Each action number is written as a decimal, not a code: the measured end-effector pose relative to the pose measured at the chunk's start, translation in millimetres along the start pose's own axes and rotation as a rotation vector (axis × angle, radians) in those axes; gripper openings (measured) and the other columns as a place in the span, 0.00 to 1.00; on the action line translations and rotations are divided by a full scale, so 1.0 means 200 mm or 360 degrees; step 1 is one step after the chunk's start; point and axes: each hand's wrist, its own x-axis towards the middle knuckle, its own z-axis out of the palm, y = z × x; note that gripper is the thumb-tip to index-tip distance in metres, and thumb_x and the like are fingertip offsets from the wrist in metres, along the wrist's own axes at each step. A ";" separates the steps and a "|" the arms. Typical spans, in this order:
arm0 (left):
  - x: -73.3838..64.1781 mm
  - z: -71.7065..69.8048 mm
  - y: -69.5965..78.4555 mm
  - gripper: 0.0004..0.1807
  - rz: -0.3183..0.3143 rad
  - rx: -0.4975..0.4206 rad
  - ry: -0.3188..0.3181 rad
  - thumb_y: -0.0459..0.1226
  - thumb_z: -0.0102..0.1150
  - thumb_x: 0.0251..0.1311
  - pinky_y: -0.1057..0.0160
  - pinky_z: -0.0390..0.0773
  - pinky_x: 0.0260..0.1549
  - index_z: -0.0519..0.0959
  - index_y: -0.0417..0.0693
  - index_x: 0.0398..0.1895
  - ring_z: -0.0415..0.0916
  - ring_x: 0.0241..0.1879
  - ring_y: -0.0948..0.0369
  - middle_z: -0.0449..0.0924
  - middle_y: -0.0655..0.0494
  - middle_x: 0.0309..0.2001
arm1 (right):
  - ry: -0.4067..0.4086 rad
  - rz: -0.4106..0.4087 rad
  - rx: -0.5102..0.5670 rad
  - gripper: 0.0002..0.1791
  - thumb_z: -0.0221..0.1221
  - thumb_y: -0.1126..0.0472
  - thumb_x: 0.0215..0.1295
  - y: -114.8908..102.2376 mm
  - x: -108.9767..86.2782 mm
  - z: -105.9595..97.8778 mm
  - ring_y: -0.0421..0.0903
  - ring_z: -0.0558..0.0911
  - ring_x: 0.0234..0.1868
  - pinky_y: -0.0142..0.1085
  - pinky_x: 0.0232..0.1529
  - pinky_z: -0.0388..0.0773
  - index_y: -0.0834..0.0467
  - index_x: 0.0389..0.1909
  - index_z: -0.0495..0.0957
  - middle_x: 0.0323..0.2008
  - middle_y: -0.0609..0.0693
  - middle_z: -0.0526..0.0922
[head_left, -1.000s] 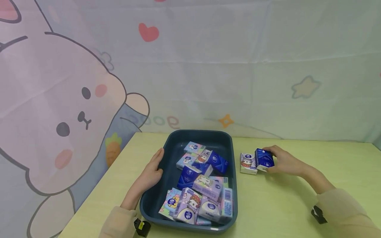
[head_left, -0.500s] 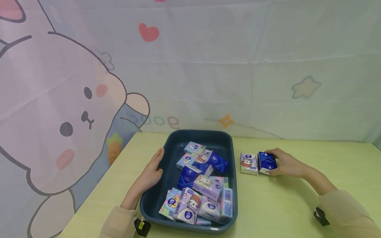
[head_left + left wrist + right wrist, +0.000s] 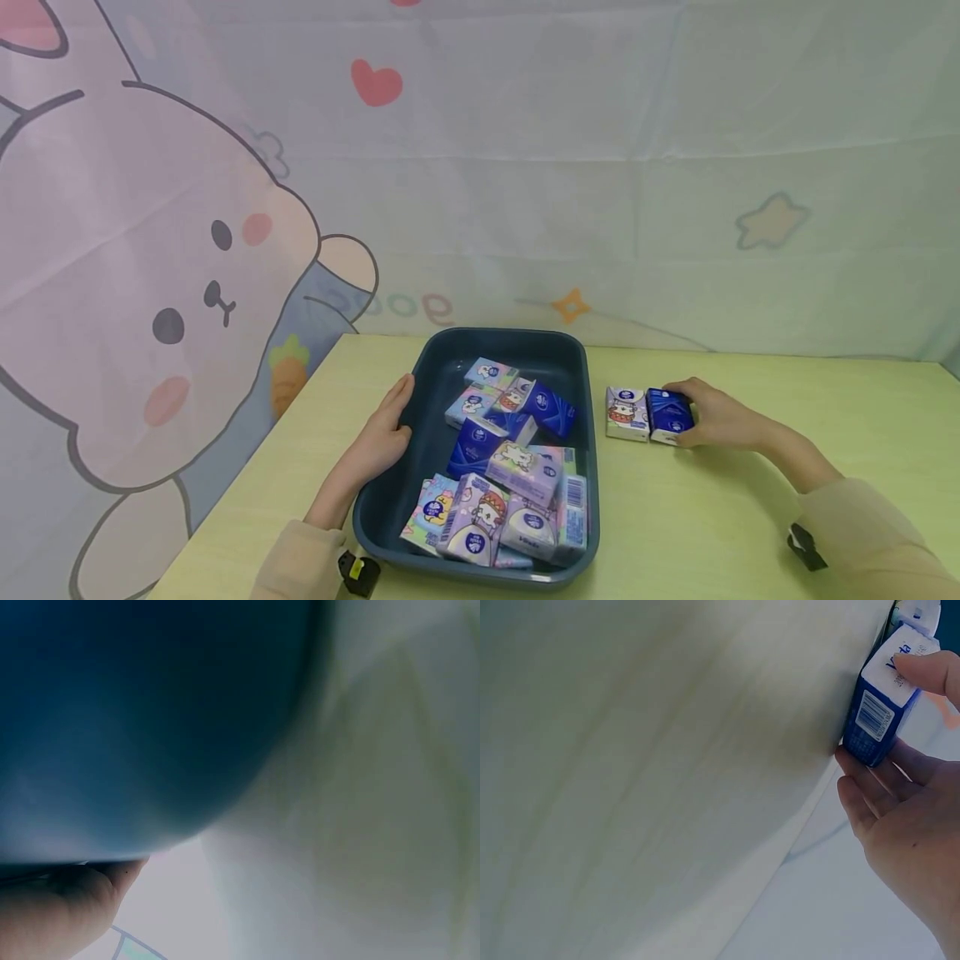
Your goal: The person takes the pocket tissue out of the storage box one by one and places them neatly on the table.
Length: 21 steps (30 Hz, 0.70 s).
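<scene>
My right hand [image 3: 723, 415] holds a dark blue tissue pack [image 3: 670, 415] at its right end, thumb on the near side and fingers at the far side. The pack lies flat on the table, right beside a white-and-purple tissue pack [image 3: 627, 412] with a cartoon print. In the right wrist view the blue pack [image 3: 881, 697] shows its white end and a barcode. My left hand [image 3: 381, 433] rests against the left side of a dark teal plastic bin [image 3: 592, 500], its fingers straight along the wall. Seen from the left wrist, the bin wall [image 3: 150, 735] covers much of the view.
Inside the bin lie several tissue packs, among them a blue one [image 3: 477, 446] and a purple cartoon one [image 3: 474, 517], jumbled and overlapping. The pale yellow-green table [image 3: 720, 525] ends at a printed cloth backdrop [image 3: 750, 300] behind.
My right hand has moved the blue pack from a tilted position against the cartoon pack to flat on the table beside it. My left hand and the bin have stayed put.
</scene>
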 end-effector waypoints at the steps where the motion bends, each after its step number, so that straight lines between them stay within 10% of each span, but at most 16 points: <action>1: 0.00 0.00 0.00 0.38 0.0001 -0.0002 0.0002 0.22 0.35 0.59 0.43 0.42 0.72 0.42 0.36 0.75 0.35 0.77 0.44 0.36 0.42 0.78 | 0.0000 -0.0008 -0.0008 0.46 0.70 0.58 0.41 0.00 0.00 0.00 0.57 0.76 0.50 0.48 0.49 0.75 0.73 0.62 0.64 0.53 0.69 0.73; 21: 0.00 0.00 0.00 0.38 0.0002 -0.0006 -0.0002 0.22 0.35 0.59 0.43 0.42 0.72 0.42 0.35 0.75 0.34 0.77 0.44 0.36 0.42 0.78 | -0.0074 -0.0036 -0.0036 0.46 0.70 0.56 0.43 -0.03 0.01 -0.02 0.52 0.76 0.47 0.43 0.47 0.75 0.74 0.62 0.64 0.51 0.65 0.74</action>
